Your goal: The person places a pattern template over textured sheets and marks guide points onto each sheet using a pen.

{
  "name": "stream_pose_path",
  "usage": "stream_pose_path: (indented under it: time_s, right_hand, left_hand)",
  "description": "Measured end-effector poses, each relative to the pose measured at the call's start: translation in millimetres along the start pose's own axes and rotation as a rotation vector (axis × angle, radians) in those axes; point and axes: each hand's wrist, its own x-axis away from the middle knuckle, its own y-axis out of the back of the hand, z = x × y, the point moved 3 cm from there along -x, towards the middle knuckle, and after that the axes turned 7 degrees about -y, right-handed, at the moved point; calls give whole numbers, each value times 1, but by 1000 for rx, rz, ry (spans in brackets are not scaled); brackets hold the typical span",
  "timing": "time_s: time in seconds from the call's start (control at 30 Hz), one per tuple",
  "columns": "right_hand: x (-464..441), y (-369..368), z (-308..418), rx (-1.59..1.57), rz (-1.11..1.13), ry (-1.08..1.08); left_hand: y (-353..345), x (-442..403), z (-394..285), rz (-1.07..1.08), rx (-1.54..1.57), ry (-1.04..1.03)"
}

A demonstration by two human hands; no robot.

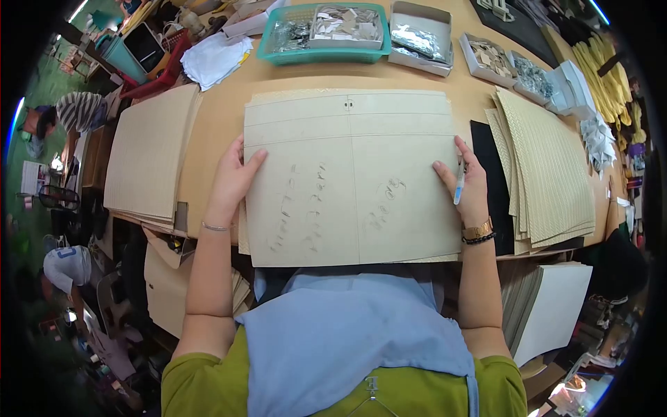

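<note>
Head cam: L hand (236, 179) half-curled, thumb atop, holding marked board (354, 187) by L edge; R hand (474, 187) same on R edge w/ pen (459, 183); board btwn hands, bare tabletop (219, 115) beyond L hand, sheet stack (549, 167) R of R hand

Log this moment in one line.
left hand: holds marked board by left edge; right hand: at right edge, with pen; teal basket: beyond board
</note>
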Motion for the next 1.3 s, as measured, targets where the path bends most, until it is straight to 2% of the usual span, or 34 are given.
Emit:
stream_pose_path:
  time_s: [0.1,0.2,0.23,0.4,0.73,0.93,1.03,1.1,1.2,1.3]
  right_hand:
    - [-3,3,10,94,25,-32]
    - [1,-1,6,-4,18,-87]
    - [-1,0,5,80,13,-61]
    - [-3,-4,6,51,-3,-88]
    - [-7,-5,12,77,-9,-161]
    - [-8,2,31,456,-8,-199]
    - [-15,7,29,618,-69,66]
    - [-19,4,31,558,-124,225]
    - [-27,-3,32,541,-158,476]
    - [-36,-8,18,583,-115,404]
  left_hand:
    - [2,-1,-2,47,-9,66]
    - [3,0,-22,16,-286,-73]
    - [4,-4,-21,-4,-369,-83]
    - [4,-16,-26,-59,-680,-166]
    - [3,-28,-21,-41,-736,-152]
    - [2,-31,-17,-26,-770,-149]
    - [5,-35,-4,-34,-725,-203]
    - [5,-35,0,-47,-702,-239]
    - [1,-33,-19,28,-716,-77]
    - [1,-33,-22,27,-724,-118]
